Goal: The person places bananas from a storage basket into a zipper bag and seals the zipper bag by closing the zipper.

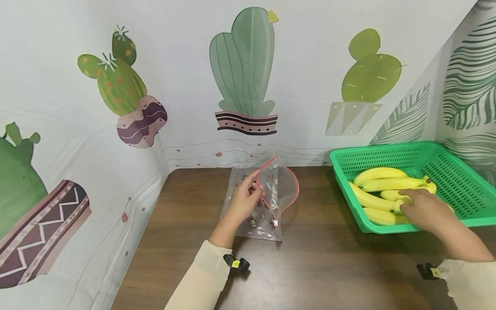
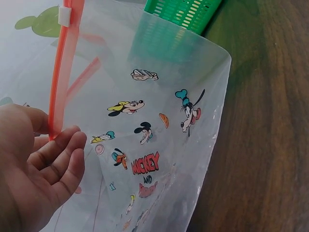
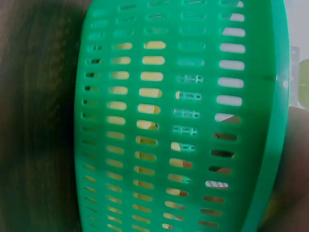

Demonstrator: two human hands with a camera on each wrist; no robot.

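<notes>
I count one clear zip bag with a red zipper strip, standing open near the back edge of the desk, about midway along it. One green slotted basket sits at the desk's right edge. In it I see five yellow bananas, though my right grip covers part of the pile, so more may be hidden. One white slider rides on the zipper.
</notes>
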